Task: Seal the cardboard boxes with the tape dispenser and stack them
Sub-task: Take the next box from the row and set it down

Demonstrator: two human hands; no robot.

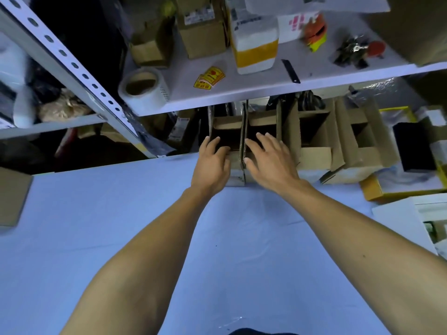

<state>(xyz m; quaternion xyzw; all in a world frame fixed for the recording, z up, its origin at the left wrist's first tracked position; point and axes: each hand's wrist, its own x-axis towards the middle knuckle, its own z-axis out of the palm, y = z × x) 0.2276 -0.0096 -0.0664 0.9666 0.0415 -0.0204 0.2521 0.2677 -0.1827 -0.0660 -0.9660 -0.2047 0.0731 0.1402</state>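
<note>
Both hands are reaching into a row of open cardboard boxes at the far edge of the table: the left hand [212, 163] is curling its fingers over the near rim of the leftmost box [226, 131], gripping that edge, while the right hand [271, 160] is lying with fingers spread and fairly straight over the opening of the second box [262, 128], its thumb touching the upright flap [242, 141] that is standing between the two boxes. Whether the right fingers are pinching anything cannot be told. These two boxes are sitting side by side, touching, under a white shelf [266, 85], with two more open boxes [314, 139] lined up just to their right, flaps hanging toward the blue table [121, 238]. On the shelf above are lying a roll of clear tape [144, 89], yellow stickers [209, 77], a white and yellow package [255, 44] and an orange tape dispenser [314, 32], well apart from the hands. A perforated metal post [70, 61] is slanting down at the left.
</note>
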